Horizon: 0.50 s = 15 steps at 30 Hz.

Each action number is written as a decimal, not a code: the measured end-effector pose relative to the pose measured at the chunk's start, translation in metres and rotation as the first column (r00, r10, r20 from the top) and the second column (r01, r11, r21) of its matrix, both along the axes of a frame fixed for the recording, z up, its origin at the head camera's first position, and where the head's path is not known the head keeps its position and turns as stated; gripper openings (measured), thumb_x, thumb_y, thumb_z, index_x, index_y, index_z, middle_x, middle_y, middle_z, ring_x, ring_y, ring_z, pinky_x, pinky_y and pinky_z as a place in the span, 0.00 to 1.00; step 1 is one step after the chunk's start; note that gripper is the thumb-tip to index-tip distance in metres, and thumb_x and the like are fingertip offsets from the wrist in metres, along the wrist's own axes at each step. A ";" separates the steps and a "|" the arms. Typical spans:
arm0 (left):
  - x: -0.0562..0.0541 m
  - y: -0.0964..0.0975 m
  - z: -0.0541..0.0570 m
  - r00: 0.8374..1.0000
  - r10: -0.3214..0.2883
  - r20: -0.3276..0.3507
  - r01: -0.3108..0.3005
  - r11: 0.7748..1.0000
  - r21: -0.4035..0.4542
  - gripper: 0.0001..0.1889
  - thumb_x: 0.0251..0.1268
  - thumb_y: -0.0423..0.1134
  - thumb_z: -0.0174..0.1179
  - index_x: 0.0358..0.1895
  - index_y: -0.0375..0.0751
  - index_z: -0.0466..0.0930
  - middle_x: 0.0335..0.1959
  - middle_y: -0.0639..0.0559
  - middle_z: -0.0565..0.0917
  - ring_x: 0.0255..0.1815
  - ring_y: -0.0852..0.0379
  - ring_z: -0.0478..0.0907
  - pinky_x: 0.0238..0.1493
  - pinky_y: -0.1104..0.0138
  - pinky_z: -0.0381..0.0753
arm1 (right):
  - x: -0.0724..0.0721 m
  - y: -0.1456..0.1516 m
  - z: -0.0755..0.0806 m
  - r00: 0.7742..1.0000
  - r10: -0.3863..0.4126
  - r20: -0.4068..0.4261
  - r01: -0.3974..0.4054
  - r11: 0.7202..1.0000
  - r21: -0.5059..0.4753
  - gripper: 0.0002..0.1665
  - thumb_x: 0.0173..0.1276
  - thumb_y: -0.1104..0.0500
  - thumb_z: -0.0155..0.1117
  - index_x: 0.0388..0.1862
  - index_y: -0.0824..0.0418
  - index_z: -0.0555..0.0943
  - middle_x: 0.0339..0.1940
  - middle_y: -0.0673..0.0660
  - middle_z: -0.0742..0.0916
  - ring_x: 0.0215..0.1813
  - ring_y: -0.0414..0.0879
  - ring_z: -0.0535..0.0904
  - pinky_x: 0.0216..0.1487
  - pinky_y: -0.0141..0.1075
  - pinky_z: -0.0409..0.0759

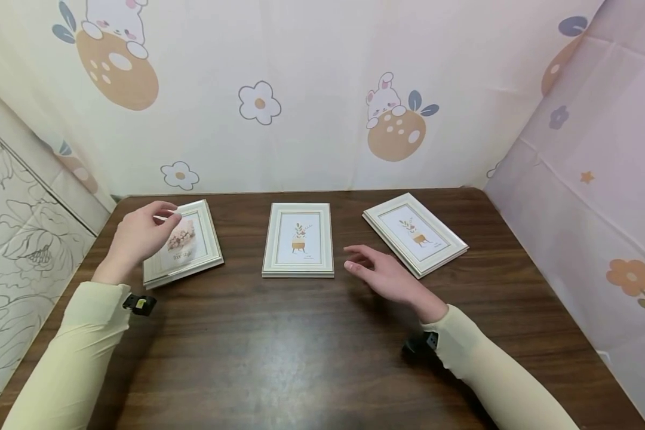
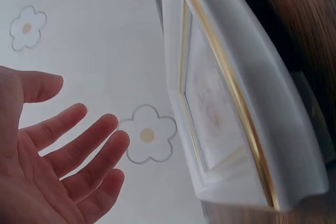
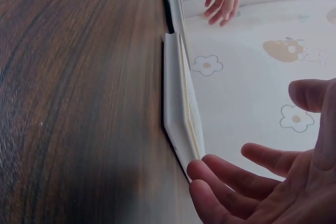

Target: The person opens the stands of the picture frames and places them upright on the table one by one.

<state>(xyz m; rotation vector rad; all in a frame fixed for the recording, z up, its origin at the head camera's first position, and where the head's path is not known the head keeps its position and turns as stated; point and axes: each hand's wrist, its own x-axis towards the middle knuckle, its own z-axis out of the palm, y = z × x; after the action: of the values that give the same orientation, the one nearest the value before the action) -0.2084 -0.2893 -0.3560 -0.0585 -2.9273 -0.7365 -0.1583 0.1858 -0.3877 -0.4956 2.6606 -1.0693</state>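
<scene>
Three white picture frames lie on the dark wooden table. Over the left picture frame (image 1: 211,239), which holds a flower print and sits slightly turned, hovers my left hand (image 1: 142,234); its fingers are loosely bent and hold nothing. The left wrist view shows that picture frame (image 2: 220,93) apart from the fingertips. A middle picture frame (image 1: 298,269) lies straight, with a potted plant print. Between it and the angled right picture frame (image 1: 415,235), my right hand (image 1: 387,276) hangs above the table, fingers relaxed and holding nothing.
The brown table (image 1: 258,352) meets a curtain (image 1: 312,143) with rabbits and flowers at its back edge. A pinkish cloth (image 1: 586,197) hangs along the right side, and a flower-patterned panel (image 1: 16,269) stands at the left. Small black devices (image 1: 140,304) sit at both wrists.
</scene>
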 end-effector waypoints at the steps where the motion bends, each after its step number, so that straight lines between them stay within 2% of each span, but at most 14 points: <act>1: -0.001 -0.002 -0.001 1.000 0.000 0.009 0.000 1.000 0.011 0.28 0.76 0.60 0.45 0.62 0.42 0.75 0.56 0.39 0.82 0.53 0.39 0.79 0.45 0.44 0.72 | 0.000 0.000 0.000 1.000 0.001 0.007 -0.001 1.000 0.000 0.32 0.76 0.38 0.53 0.71 0.54 0.71 0.60 0.55 0.83 0.55 0.50 0.80 0.56 0.50 0.75; 6: -0.008 -0.017 -0.008 0.999 0.018 0.049 -0.020 0.999 0.027 0.30 0.76 0.62 0.42 0.63 0.41 0.73 0.58 0.37 0.80 0.56 0.37 0.76 0.48 0.43 0.71 | 0.001 -0.001 0.000 0.999 -0.002 0.044 0.003 1.000 -0.010 0.31 0.77 0.40 0.53 0.71 0.53 0.71 0.55 0.55 0.85 0.45 0.48 0.80 0.48 0.46 0.76; 11: -0.018 -0.032 -0.015 0.995 0.017 0.103 -0.027 0.995 0.096 0.30 0.77 0.59 0.42 0.63 0.36 0.72 0.59 0.32 0.77 0.58 0.34 0.73 0.51 0.42 0.71 | 0.003 -0.001 0.000 0.994 0.009 0.112 -0.003 0.999 -0.052 0.32 0.76 0.38 0.52 0.71 0.54 0.70 0.49 0.55 0.86 0.41 0.52 0.82 0.41 0.43 0.78; 15: -0.024 -0.043 -0.019 0.985 0.028 0.169 -0.054 0.987 0.153 0.33 0.77 0.61 0.41 0.65 0.35 0.70 0.60 0.29 0.75 0.57 0.34 0.74 0.50 0.45 0.73 | 0.004 -0.002 0.000 0.990 0.025 0.139 -0.015 0.997 -0.074 0.32 0.77 0.38 0.52 0.71 0.54 0.70 0.48 0.56 0.87 0.42 0.52 0.83 0.42 0.42 0.79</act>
<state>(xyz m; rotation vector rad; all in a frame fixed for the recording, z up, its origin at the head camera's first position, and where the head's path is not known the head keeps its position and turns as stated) -0.2328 -0.3328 -0.3750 0.0825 -3.0017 -1.0095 -0.1547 0.1837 -0.3877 -0.4430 2.4982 -1.1543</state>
